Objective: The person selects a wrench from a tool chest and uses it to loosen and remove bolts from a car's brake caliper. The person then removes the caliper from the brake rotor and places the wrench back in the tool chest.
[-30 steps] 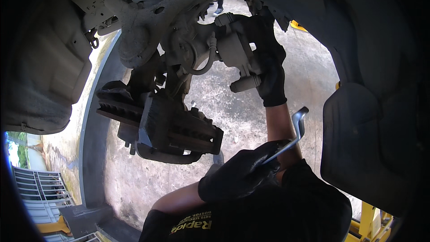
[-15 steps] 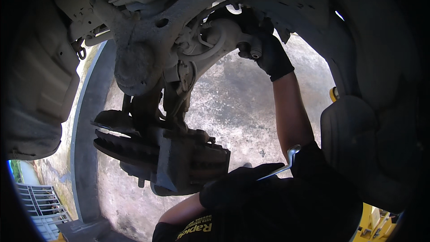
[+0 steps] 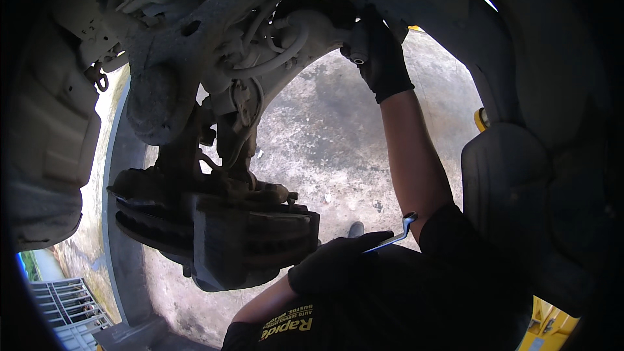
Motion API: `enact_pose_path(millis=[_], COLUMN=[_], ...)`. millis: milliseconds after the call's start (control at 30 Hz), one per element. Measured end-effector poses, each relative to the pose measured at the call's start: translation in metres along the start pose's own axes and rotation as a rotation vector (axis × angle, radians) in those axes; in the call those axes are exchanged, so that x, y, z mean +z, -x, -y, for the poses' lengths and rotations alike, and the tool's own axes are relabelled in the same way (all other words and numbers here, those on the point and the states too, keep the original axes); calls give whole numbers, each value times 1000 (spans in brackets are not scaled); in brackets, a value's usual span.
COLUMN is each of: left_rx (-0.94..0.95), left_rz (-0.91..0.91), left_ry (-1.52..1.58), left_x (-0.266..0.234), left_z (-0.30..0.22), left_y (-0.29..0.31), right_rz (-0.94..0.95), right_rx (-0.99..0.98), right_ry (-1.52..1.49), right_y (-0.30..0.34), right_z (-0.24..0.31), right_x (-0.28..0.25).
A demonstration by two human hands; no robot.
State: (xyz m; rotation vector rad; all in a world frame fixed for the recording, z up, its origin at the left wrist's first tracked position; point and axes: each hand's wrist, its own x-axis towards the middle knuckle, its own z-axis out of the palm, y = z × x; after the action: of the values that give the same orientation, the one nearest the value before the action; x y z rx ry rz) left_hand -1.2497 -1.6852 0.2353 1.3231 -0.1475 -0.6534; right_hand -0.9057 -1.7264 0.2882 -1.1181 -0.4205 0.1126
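Note:
My gloved left hand (image 3: 328,263) is closed around a metal wrench (image 3: 390,240), low in the view near my chest. The wrench's bent ring end points up and to the right, beside my right upper arm. Raised under the vehicle, my gloved right hand (image 3: 385,58) wraps around the cylindrical bushing end (image 3: 359,51) of a grey suspension arm (image 3: 296,42). Its fingertips are mostly hidden behind that part and in shadow. Left of my left hand hangs the brake disc and caliper assembly (image 3: 247,237), which the hand nearly reaches.
Overhead and to the left runs a thick control arm (image 3: 156,58) with hoses beside it. A dark wheel-arch liner (image 3: 45,156) borders the left, and underbody panels (image 3: 500,182) the right. A grey post (image 3: 123,221) stands on the left above the stained concrete floor (image 3: 325,136).
My view has shifted a little, so the suspension parts and brake assembly sit further left. Both hands keep their holds, the left on the wrench, the right at the bushing end.

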Motion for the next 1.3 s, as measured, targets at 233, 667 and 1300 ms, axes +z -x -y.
enact_pose_path(millis=[233, 667, 1300], left_rx=[3, -52, 111], left_rz=[-144, -240, -276], left_ry=[56, -349, -352], left_x=[-6, -19, 1], left_z=[19, 22, 49], left_y=[2, 9, 58], right_rz=[9, -332, -176], right_rx=[220, -637, 45], right_ry=[-262, 617, 278], right_y=[46, -10, 67], right_z=[1, -41, 4], right_x=[16, 10, -1])
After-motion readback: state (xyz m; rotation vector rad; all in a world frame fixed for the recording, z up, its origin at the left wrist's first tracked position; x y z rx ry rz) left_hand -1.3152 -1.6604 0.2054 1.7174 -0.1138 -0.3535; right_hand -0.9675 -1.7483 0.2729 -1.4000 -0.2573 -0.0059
